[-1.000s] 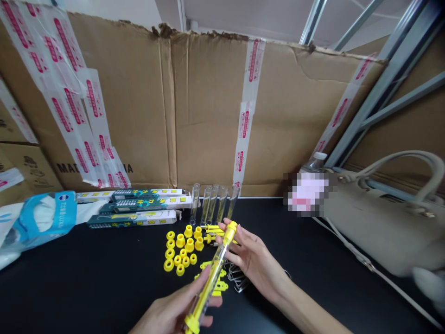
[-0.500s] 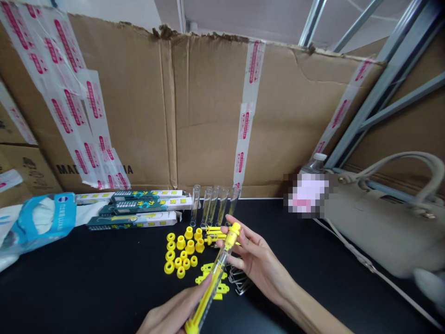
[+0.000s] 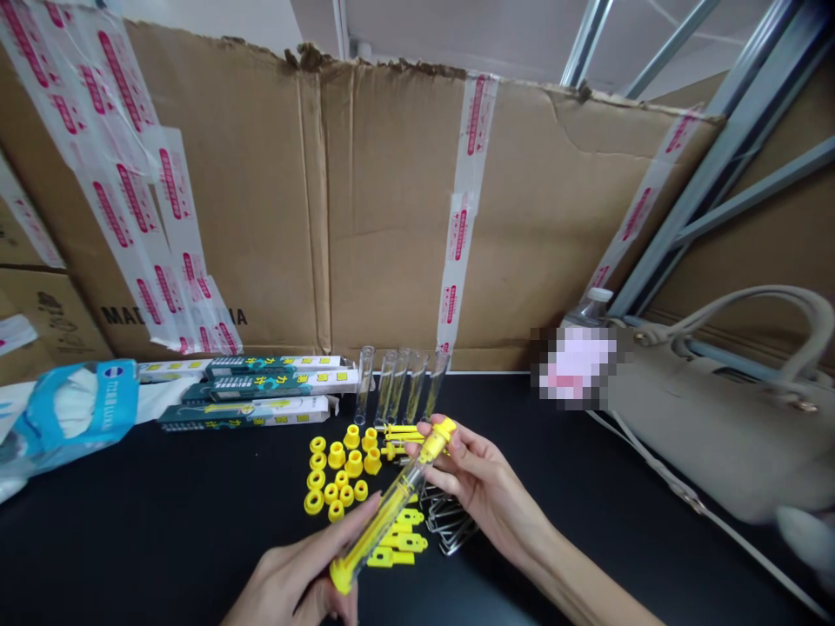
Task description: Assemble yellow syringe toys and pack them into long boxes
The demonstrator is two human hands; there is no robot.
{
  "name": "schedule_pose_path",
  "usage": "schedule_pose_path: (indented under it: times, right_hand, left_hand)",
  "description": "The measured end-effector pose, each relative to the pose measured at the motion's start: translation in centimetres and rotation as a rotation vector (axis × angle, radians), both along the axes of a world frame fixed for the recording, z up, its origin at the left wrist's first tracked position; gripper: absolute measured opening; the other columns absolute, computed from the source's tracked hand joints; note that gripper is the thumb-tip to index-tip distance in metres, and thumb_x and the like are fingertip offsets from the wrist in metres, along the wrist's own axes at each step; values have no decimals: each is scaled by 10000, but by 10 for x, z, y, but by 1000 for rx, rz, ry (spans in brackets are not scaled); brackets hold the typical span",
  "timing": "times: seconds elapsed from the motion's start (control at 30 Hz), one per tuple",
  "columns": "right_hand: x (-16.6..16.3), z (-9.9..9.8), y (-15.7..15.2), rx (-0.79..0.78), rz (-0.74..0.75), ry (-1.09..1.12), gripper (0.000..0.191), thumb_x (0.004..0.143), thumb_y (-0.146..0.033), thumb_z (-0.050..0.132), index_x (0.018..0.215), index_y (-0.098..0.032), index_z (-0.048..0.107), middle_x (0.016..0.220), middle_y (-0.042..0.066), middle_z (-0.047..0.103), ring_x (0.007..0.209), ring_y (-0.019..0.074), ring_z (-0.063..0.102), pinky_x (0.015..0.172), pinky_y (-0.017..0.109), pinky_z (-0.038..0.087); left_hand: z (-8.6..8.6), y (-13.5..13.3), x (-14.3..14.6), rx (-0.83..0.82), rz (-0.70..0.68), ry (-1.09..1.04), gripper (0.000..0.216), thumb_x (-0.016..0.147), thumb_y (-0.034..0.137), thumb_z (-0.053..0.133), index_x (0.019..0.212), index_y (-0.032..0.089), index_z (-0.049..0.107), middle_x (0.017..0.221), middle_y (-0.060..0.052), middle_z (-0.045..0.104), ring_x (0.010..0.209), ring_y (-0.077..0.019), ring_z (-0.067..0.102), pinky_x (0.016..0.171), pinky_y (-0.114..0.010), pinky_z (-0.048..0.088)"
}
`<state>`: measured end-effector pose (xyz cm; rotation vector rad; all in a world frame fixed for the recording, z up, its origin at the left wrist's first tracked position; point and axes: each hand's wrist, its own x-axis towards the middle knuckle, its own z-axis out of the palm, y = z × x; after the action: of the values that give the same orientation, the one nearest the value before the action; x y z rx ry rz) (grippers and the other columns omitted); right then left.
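Observation:
Both my hands hold one clear plastic tube with yellow end caps (image 3: 386, 513), slanted from lower left to upper right above the black table (image 3: 163, 522). My left hand (image 3: 300, 578) grips its lower end near the yellow bottom cap. My right hand (image 3: 473, 482) pinches the yellow top cap between thumb and fingers. Below the tube lie several loose yellow caps (image 3: 336, 474), flat yellow pieces (image 3: 401, 543) and bent metal wire hooks (image 3: 447, 526). Several empty clear tubes (image 3: 401, 387) stand behind them.
Flat dark-green printed boxes (image 3: 251, 391) lie at the back left beside a blue-and-white plastic bag (image 3: 71, 413). A taped cardboard wall (image 3: 391, 217) closes off the back. A beige handbag (image 3: 724, 417) and a water bottle (image 3: 591, 313) sit at the right, by a metal frame (image 3: 711, 148).
The tube has tilted flatter and its lower end has risen into view. My left hand has shifted left along it, while my right hand stays on the top cap.

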<state>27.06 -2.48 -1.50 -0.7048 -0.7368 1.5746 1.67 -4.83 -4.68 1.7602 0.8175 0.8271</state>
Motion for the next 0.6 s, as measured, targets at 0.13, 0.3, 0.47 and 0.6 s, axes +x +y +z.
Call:
schedule_pose_path:
  times: [0.13, 0.3, 0.47, 0.6]
  right_hand:
    - [-3, 6, -2, 94, 29, -6, 246, 875, -308, 721, 1093, -196, 700, 1205, 95, 713, 1090, 250, 695, 948, 374, 543]
    - [-8, 7, -6, 149, -37, -151, 266, 886, -338, 705, 1122, -218, 719, 1227, 84, 699, 1108, 223, 668, 948, 362, 561]
    - [-9, -1, -6, 198, -81, -242, 327, 838, -324, 757, 1160, -276, 720, 1116, 41, 733, 1012, 194, 702, 919, 351, 593]
    - [-9, -2, -7, 260, -92, -354, 353, 834, -321, 756, 1184, -319, 709, 1073, 28, 753, 993, 199, 713, 902, 354, 600]
  left_hand:
    - [6, 4, -1, 100, 131, 88, 440, 950, 409, 551, 1390, 417, 529, 1002, -18, 769, 873, -221, 720, 855, -286, 578]
    - [14, 9, 1, 204, 218, 198, 401, 949, 408, 546, 1348, 396, 581, 1381, 27, 622, 1270, -242, 579, 1078, -337, 446]
    - [27, 20, 1, 285, 314, 263, 275, 945, 421, 541, 1171, 398, 697, 1180, 60, 741, 1079, -187, 704, 917, -253, 561]
    - [29, 25, -3, 374, 362, 279, 245, 925, 417, 572, 1121, 384, 715, 1113, 64, 762, 1023, -172, 726, 850, -206, 579]
